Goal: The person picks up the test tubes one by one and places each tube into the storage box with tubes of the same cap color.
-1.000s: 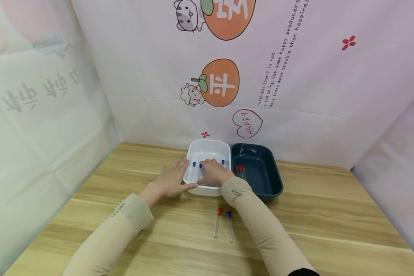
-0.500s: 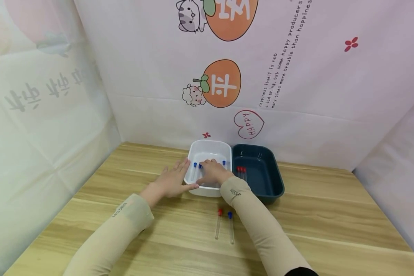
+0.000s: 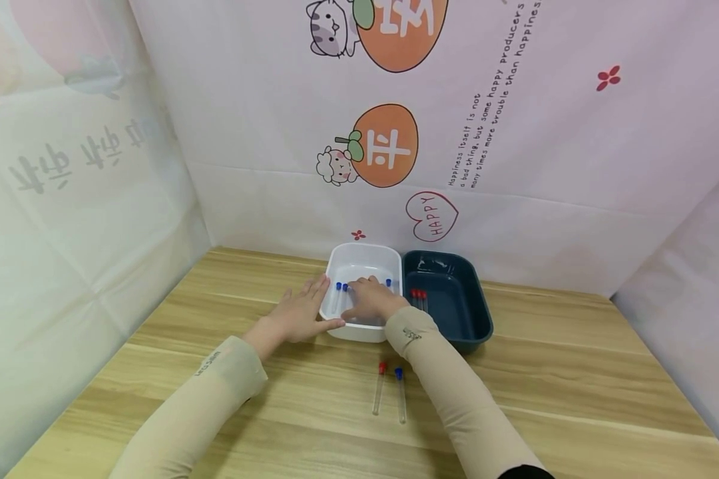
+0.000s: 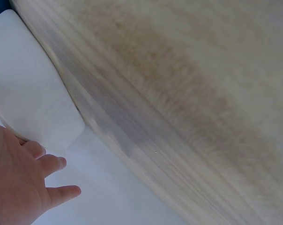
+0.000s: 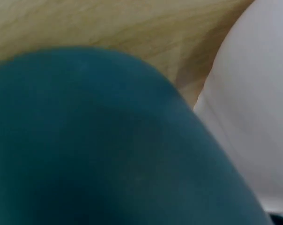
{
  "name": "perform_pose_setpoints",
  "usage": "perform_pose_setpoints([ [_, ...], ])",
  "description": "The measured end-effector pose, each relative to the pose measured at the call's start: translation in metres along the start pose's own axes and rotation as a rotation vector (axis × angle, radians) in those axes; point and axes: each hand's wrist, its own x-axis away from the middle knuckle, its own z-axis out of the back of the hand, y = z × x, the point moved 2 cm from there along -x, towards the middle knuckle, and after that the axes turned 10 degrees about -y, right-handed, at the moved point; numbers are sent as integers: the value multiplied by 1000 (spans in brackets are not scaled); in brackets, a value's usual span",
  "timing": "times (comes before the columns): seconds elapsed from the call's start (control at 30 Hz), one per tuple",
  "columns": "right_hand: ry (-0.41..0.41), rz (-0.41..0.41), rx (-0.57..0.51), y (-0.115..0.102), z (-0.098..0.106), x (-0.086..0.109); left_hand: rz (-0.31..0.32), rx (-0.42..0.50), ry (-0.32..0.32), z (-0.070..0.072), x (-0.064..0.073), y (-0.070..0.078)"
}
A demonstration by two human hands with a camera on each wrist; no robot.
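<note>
Nearest the body, on the wood-grain table (image 3: 311, 406) short of the right hand (image 3: 370, 299): a slim clear tube with a red cap (image 3: 379, 391) and, just beside it, a slim clear tube with a blue cap (image 3: 401, 398). Both lie loose, untouched.

Left hand (image 3: 296, 315): fingers spread and extended along the near-left side of the shallow white plastic tray (image 3: 362, 245), thumb out along its front edge. Grips nothing; looks like it steadies the tray.

Right hand: down inside that tray, fingers bent, tips hidden. Can't tell whether they pinch a tube. Just left of its fingers, two blue-capped clear tubes (image 3: 339, 293) lie side by side; past its knuckles, another blue cap (image 3: 388, 283), rest of it hidden.

Right of the right wrist: deep dark-teal plastic tray (image 3: 463, 309), right against the white one, with three red-capped clear tubes (image 3: 419, 295) on its near-left part.

Risks, my read: fingers crowding the blue caps could roll tubes out of line. Low right forearm could brush the loose pair, smooth tubes being likely to roll. Left-hand push could shove white tray into teal.
</note>
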Motion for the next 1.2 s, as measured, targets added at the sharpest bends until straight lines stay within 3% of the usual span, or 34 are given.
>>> perform_pose_setpoints([
  [0.63,11,66,-85,2,10,21,12,8,-1,2,1,3],
  [1.2,97,159,-107,9,38,47,15,11,-9,0,0,3],
])
